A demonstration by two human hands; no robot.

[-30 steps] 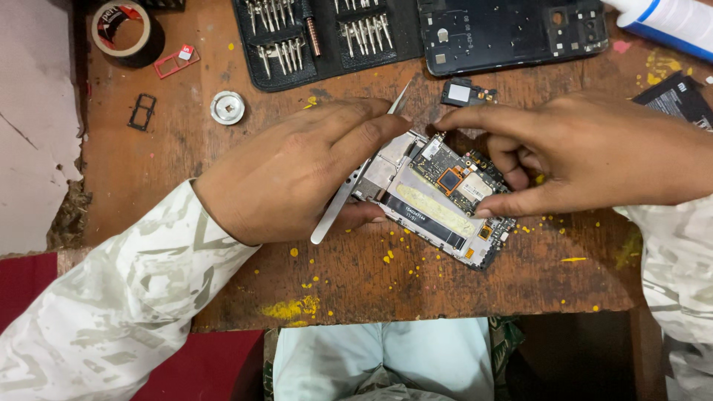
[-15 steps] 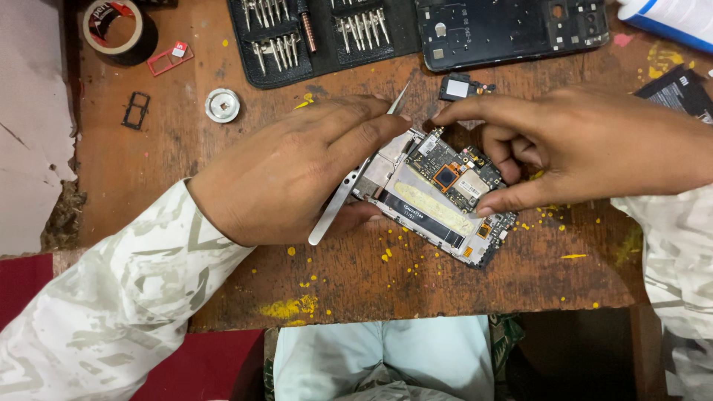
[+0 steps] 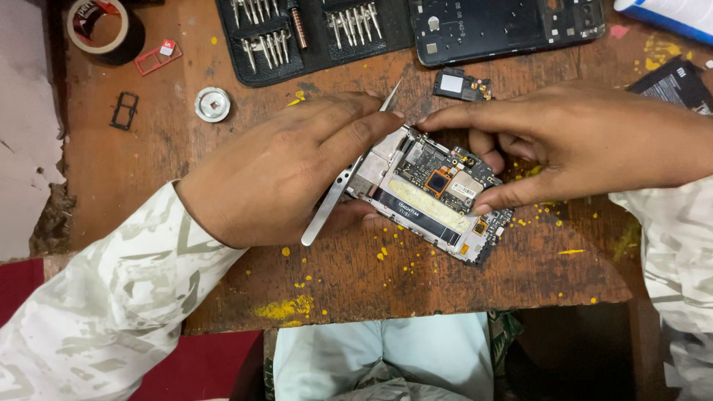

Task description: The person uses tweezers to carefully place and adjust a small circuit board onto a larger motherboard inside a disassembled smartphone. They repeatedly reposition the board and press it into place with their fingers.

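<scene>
Left hand point(image 3: 286, 174) pinching tweezers point(image 3: 342, 186), right hand point(image 3: 587, 141) clamping the opened phone point(image 3: 431, 193); a slipped tip could scratch its board.

Bare hands, pale camouflage-patterned long sleeves point(image 3: 111, 297).

left hand point(image 3: 286, 174): slid slightly left | tweezers point(image 3: 334, 194): tilt a touch steeper
</scene>
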